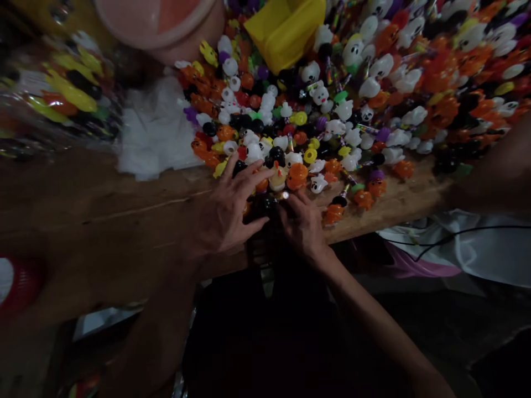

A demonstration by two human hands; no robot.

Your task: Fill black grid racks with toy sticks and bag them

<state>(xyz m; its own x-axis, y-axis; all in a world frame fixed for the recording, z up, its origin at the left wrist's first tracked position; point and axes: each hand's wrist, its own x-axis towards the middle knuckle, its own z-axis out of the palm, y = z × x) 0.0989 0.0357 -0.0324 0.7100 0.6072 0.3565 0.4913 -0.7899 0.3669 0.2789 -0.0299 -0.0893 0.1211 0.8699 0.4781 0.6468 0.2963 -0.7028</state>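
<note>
Over the near edge of a heap of small plastic toys, my left hand point(226, 213) is spread with its fingers apart, the fingertips touching or hovering just above the pieces. Close by on the right, my right hand point(305, 221) is curled at the table's edge, its fingers bent together. Whatever it pinches is hidden. A small shiny tube end point(283, 195) shows at its fingertips. Between the hands lie a cream chick-like figure point(277, 179), an orange pumpkin-like head point(297, 176) and a black piece point(264, 203).
The toy heap point(352, 110) covers the back of the wooden table point(124, 221). A yellow scoop-like container point(290, 36) and a pink tub point(166, 33) stand behind. Clear plastic bags point(160, 124) lie left. Another person's arm point(493, 171) rests at the right; a red basket point(25, 284) sits far left.
</note>
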